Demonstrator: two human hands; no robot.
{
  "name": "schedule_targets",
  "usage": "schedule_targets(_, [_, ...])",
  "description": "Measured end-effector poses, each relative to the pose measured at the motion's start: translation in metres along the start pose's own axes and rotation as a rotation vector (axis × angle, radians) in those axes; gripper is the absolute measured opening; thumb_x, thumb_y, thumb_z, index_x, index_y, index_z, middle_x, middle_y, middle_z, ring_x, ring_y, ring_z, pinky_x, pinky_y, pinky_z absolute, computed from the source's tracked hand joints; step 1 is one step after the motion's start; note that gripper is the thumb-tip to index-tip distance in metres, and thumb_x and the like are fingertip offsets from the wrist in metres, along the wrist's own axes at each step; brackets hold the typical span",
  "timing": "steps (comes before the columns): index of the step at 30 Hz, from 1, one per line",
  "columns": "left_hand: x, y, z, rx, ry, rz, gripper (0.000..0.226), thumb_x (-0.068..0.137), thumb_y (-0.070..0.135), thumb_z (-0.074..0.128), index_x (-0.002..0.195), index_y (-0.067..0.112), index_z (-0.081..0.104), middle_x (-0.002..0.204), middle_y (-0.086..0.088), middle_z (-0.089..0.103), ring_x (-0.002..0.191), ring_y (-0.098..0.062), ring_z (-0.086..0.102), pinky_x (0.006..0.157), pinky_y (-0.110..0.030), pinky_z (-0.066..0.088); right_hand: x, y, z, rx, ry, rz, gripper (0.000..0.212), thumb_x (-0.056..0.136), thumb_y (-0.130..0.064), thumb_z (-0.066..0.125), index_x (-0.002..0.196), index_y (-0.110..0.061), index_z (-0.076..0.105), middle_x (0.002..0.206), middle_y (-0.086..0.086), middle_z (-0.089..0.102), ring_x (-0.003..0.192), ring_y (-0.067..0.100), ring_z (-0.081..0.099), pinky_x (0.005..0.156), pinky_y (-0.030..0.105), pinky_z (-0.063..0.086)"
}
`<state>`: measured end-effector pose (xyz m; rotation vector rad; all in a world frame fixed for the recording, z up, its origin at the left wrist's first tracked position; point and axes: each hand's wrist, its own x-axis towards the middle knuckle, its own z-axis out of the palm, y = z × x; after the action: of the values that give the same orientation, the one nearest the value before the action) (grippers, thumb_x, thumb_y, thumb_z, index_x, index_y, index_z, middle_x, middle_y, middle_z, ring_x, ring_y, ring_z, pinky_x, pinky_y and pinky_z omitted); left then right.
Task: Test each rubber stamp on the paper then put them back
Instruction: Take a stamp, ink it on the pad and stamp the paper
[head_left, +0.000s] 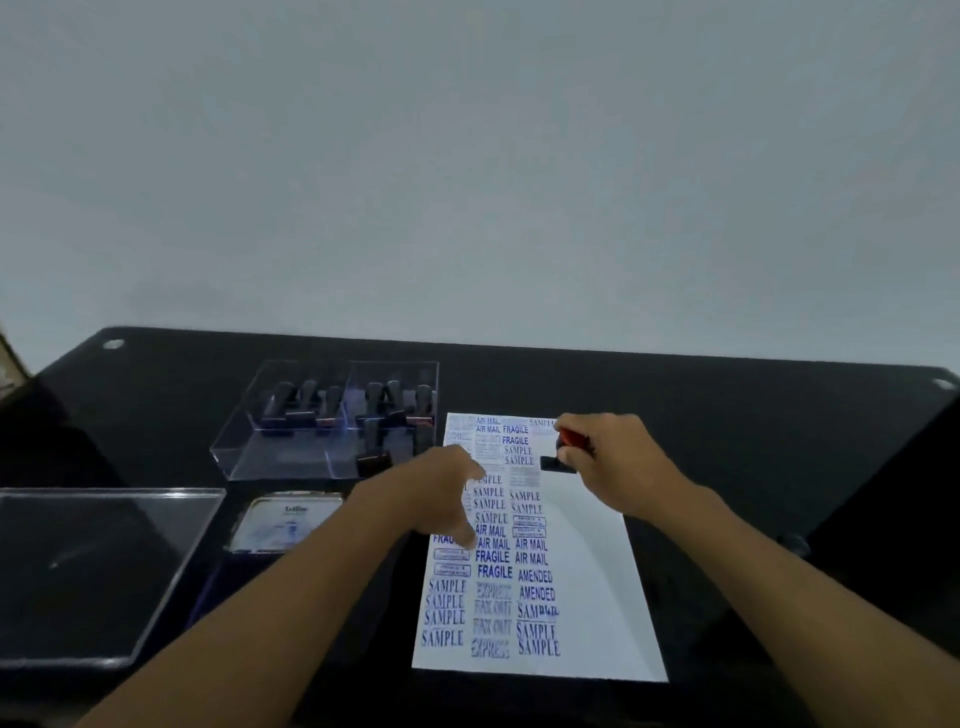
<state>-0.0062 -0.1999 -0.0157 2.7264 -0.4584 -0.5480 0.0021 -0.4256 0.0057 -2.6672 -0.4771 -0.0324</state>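
While the right hand grips a half-hidden stamp, the relaxed left hand covers paper prints.

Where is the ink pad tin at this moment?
In the head view, the ink pad tin lies on the black table, left of the paper, in front of the clear stamp box.

Both bare forearms reach forward. The left hand lies flat, fingers spread and pressing down — the right hand, wrist raised, has its fingers curled in a tight grip.
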Motion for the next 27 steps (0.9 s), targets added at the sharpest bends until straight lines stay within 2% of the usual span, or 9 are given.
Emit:
schedule_targets(7, [0.024, 0.009, 0.009, 0.055, -0.072, -0.018, 0.096, 0.068, 0.026, 0.087, 0.147, 0.011, 0.034, 0.147, -0.004, 0.037, 0.133, -0.024, 0.042, 0.108, -0.037, 0.039, 0.035, 0.024, 0.006, 0.0, 0.019, 0.009, 0.007, 0.096, -0.018, 0.057, 0.089, -0.019, 0.057, 0.076, -0.006, 0.058, 0.065, 0.009, 0.055, 0.055, 0.018, 0.037])
schedule_targets(14, [0.024, 0.007, 0.008, 0.049, -0.068, 0.008, 0.094, 0.069, 0.027, 0.086, 0.147, 0.012, 0.035, 0.148, -0.002, 0.033, 0.135, -0.023, 0.038, 0.109, -0.035, 0.036, 0.055, 0.035, 0.023, 0.006, 0.019, 0.006, 0.003, 0.096, -0.019, 0.056, 0.093, -0.017, 0.058, 0.079, -0.002, 0.059, 0.069, 0.014, 0.057, 0.059, 0.024, 0.046])
schedule_targets(22, [0.024, 0.006, 0.009, 0.05, -0.066, 0.002, 0.096, 0.067, 0.028, 0.087, 0.147, 0.013, 0.035, 0.147, 0.0, 0.035, 0.134, -0.02, 0.039, 0.107, -0.033, 0.037, 0.062, 0.037, 0.029, 0.009, 0.023, 0.018, 0.003, 0.096, -0.02, 0.057, 0.098, -0.018, 0.058, 0.084, -0.003, 0.058, 0.07, 0.008, 0.053, 0.056, 0.018, 0.035])
schedule_targets(27, [0.023, 0.009, 0.007, 0.056, -0.076, 0.002, 0.095, 0.068, 0.028, 0.086, 0.146, 0.013, 0.036, 0.147, 0.0, 0.035, 0.132, -0.021, 0.04, 0.108, -0.035, 0.038, 0.063, 0.036, 0.033, 0.01, 0.007, 0.033, 0.009, 0.096, -0.023, 0.058, 0.104, -0.018, 0.059, 0.09, -0.002, 0.061, 0.079, 0.014, 0.058, 0.067, 0.026, 0.051])
